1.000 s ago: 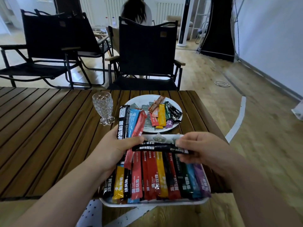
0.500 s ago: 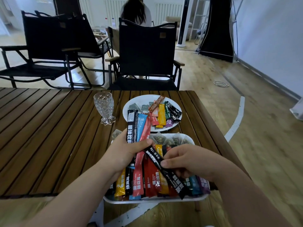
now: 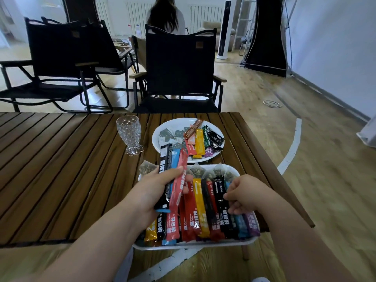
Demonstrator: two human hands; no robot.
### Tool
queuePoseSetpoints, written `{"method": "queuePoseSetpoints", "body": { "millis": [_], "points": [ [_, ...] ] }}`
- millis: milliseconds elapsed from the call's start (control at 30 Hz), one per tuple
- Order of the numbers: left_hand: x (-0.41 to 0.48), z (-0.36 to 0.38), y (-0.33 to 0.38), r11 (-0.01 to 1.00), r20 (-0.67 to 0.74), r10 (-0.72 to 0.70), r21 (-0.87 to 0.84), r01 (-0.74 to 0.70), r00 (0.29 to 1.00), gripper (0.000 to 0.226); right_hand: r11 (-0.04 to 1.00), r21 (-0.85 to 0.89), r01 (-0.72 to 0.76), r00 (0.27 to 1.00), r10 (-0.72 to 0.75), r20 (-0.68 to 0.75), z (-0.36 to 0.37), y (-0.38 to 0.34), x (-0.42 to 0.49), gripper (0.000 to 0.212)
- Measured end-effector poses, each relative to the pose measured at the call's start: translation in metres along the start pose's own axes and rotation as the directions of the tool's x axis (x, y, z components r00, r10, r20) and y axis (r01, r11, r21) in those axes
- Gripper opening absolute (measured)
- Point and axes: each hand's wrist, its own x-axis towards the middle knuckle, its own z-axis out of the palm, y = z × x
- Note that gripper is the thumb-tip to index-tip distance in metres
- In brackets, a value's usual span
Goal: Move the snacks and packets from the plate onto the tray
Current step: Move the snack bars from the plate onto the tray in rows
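Left hand (image 3: 156, 192): grips three stick packets (image 3: 175, 169), fanned, over tray (image 3: 193, 244) at 10 o'clock. Right hand (image 3: 246, 196): pinches black stick (image 3: 222, 200) at 3 o'clock; best laid flat, parallel with the row. Plate (image 3: 162, 129), 12 o'clock: part-full.

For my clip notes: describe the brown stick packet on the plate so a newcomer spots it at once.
On the slatted wooden table, find the round white plate beyond the tray. The brown stick packet lies at the plate's far side, slanting to the rim. It is the only brown one; the sticks beside it are yellow, pink, green and black.
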Motion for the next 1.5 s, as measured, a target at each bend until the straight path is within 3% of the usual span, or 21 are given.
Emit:
{"method": "queuePoseSetpoints", "body": {
  "millis": [100, 200, 267, 367, 433, 533, 633, 867, 1100, 1267, 1333, 1400, 1500],
  "points": [
    [-0.005, 0.001, 0.002, 0.998, 0.035, -0.062, -0.001, 0.062, 0.997, 0.037, 0.998, -0.058, -0.002, 0.999, -0.001, -0.050, 0.004, -0.001, 0.000, 0.024],
    [-0.009, 0.002, 0.003, 0.997, 0.049, -0.029, 0.077, 0.025, 0.998, 0.032, 0.940, -0.269, 0.208, 0.927, -0.278, -0.253, 0.004, 0.009, 0.007, 0.020],
    [-0.010, 0.003, 0.004, 0.982, 0.052, 0.000, 0.187, -0.010, 0.999, 0.032, 0.899, -0.106, 0.424, 0.845, -0.435, -0.311, 0.000, 0.011, 0.008, 0.025],
    [-0.013, 0.005, 0.005, 0.946, 0.089, 0.027, 0.320, -0.054, 0.996, 0.044, 0.743, 0.258, 0.618, 0.786, -0.571, -0.238, -0.001, 0.005, 0.001, 0.035],
    [-0.013, 0.008, 0.003, 0.891, 0.083, 0.115, 0.432, -0.140, 0.990, 0.049, 0.674, 0.386, 0.630, 0.768, -0.615, -0.180, 0.002, 0.002, -0.004, 0.046],
    [-0.014, 0.012, -0.003, 0.830, 0.088, 0.209, 0.510, -0.225, 0.974, 0.055, 0.664, 0.344, 0.664, 0.736, -0.662, -0.144, 0.006, 0.001, -0.005, 0.038],
    [-0.016, 0.008, -0.005, 0.821, 0.112, 0.196, 0.524, -0.226, 0.974, 0.052, 0.632, 0.357, 0.688, 0.717, -0.667, -0.201, 0.006, 0.002, -0.004, 0.021],
    [-0.015, -0.001, -0.003, 0.867, 0.118, 0.164, 0.457, -0.200, 0.979, 0.038, 0.466, 0.632, 0.620, 0.763, -0.547, -0.345, -0.002, 0.002, 0.004, 0.019],
    [-0.013, 0.000, -0.007, 0.842, 0.110, 0.224, 0.479, -0.249, 0.968, 0.039, 0.581, 0.595, 0.556, 0.788, -0.597, -0.153, 0.002, 0.008, 0.004, 0.013],
    [-0.008, -0.004, -0.007, 0.884, 0.048, 0.146, 0.443, -0.152, 0.988, 0.026, 0.542, 0.570, 0.618, 0.785, -0.460, -0.414, -0.026, 0.013, 0.011, 0.026],
    [-0.005, -0.007, -0.009, 0.912, 0.022, 0.093, 0.399, -0.094, 0.995, 0.026, 0.713, 0.386, 0.585, 0.795, -0.410, -0.447, -0.035, 0.024, 0.013, 0.026],
    [-0.001, -0.006, -0.012, 0.931, 0.007, 0.056, 0.360, -0.055, 0.998, 0.027, 0.877, 0.181, 0.446, 0.858, -0.361, -0.366, -0.033, 0.034, 0.015, 0.024],
    [0.007, -0.005, -0.016, 0.939, 0.008, 0.053, 0.341, -0.053, 0.999, 0.026, 0.955, 0.051, 0.294, 0.927, -0.271, -0.259, -0.024, 0.038, 0.021, 0.022]
  ]
}}
